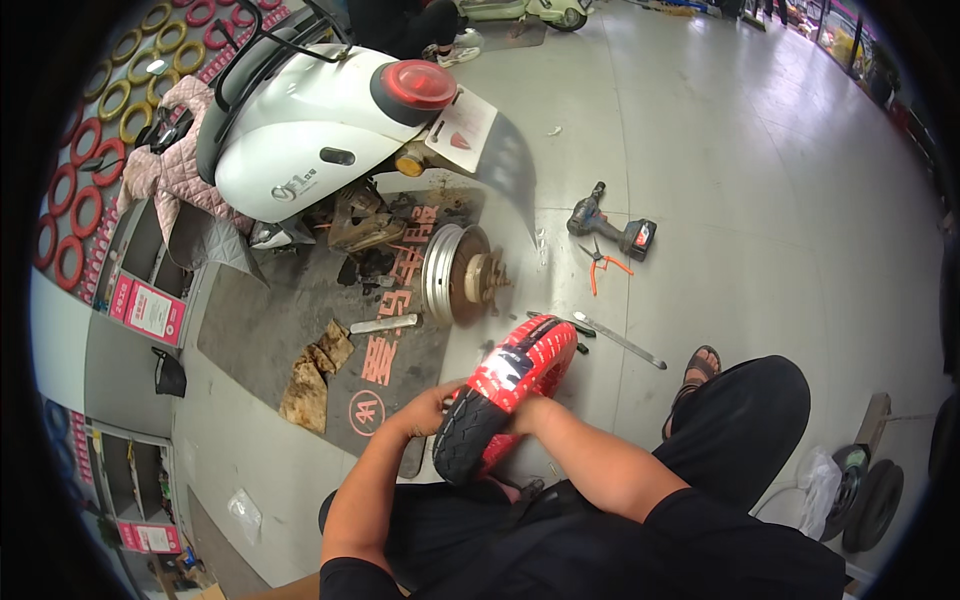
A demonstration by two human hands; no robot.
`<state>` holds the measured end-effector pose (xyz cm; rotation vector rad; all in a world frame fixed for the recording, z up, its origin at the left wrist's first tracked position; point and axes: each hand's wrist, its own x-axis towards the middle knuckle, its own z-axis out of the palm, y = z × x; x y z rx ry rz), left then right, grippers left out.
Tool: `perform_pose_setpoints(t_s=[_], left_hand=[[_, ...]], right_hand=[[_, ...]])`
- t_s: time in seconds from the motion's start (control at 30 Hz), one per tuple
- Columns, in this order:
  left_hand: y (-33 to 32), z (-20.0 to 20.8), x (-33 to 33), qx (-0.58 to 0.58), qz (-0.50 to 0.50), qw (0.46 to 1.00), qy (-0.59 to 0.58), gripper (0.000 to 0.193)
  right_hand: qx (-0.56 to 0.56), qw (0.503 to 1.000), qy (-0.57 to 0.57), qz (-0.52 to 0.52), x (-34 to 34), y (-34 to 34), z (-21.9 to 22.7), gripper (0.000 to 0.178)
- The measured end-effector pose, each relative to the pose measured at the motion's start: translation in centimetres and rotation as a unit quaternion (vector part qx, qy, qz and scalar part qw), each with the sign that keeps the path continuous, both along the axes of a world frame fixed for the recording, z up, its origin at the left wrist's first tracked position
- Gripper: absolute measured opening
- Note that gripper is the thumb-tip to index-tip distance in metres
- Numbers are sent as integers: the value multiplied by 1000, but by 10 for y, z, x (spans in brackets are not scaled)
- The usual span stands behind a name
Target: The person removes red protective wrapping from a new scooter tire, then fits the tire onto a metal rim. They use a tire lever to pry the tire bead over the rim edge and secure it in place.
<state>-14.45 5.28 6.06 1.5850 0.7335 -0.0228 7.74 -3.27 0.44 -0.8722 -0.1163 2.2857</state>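
Note:
Between my legs I hold a black tyre [464, 436] upright, its far part still wrapped in red printed plastic film [550, 345]. My left hand [432, 410] grips the tyre's left side, where the film ends and bare tread shows. From the right, my right hand [528, 416] grips the opposite side, its fingers mostly hidden by the tyre. Just beyond the tyre a silver wheel rim [438, 272] with a rusty brown hub stands on its edge on a dark mat [270, 345].
A white scooter [300, 130] stands at the far left. On the floor to the right lie an impact wrench [598, 222], orange-handled pliers [603, 266] and a metal tyre lever [625, 342]. Stained cardboard [310, 385] lies on the mat. A person [415, 25] crouches behind the scooter.

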Motion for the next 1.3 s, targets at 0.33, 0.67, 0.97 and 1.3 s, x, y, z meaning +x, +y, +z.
perform_pose_setpoints(t_s=[0.33, 0.67, 0.97, 1.3], left_hand=[[-13, 20, 42, 286, 6, 958, 27, 31], [-31, 56, 115, 256, 451, 840, -160, 15], [-20, 83, 109, -93, 445, 871, -186, 32], [-119, 106, 139, 468, 252, 822, 204, 109]], right_hand=[[620, 638, -456, -7, 25, -6, -43, 36], [201, 748, -433, -461, 118, 19, 61, 39], [592, 618, -517, 14, 94, 51, 157, 71], [437, 627, -578, -286, 57, 79, 99, 54]])
